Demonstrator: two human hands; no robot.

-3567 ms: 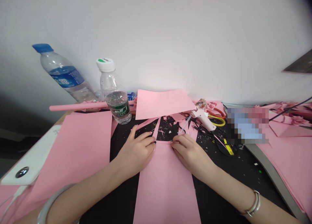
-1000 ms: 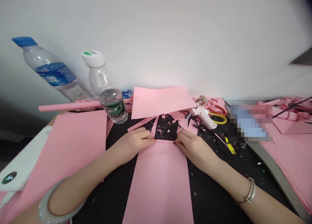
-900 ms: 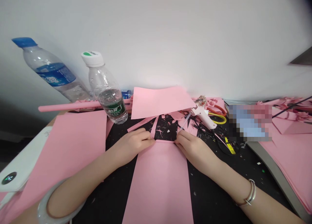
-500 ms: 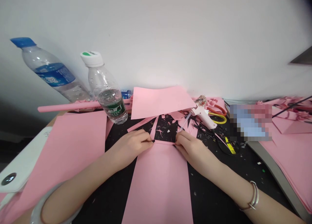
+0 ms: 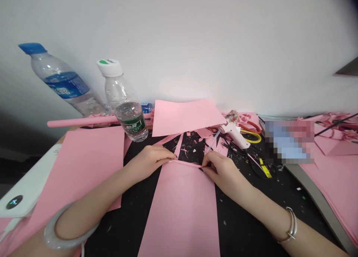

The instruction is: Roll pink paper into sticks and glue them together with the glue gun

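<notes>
A long sheet of pink paper lies on the black tabletop in front of me. Its far edge is curled into a narrow roll. At the left end of that roll, my left hand pinches the paper between thumb and fingers. My right hand pinches the opposite end, with a small dark tip showing by the fingertips. Just beyond my right hand rests a white glue gun, with a clear glue stick near its body.
Two plastic bottles, one green-labelled and one blue-labelled, stand at the back left. Pink sheets lie at left, beside a white device. Scissors with yellow handles, cables and paper scraps lie at right. A wall closes the back.
My left hand has shifted slightly left along the paper's rolled edge, and the dark tip at its fingers no longer shows. My right hand stays almost where it was. The view has moved slightly.
</notes>
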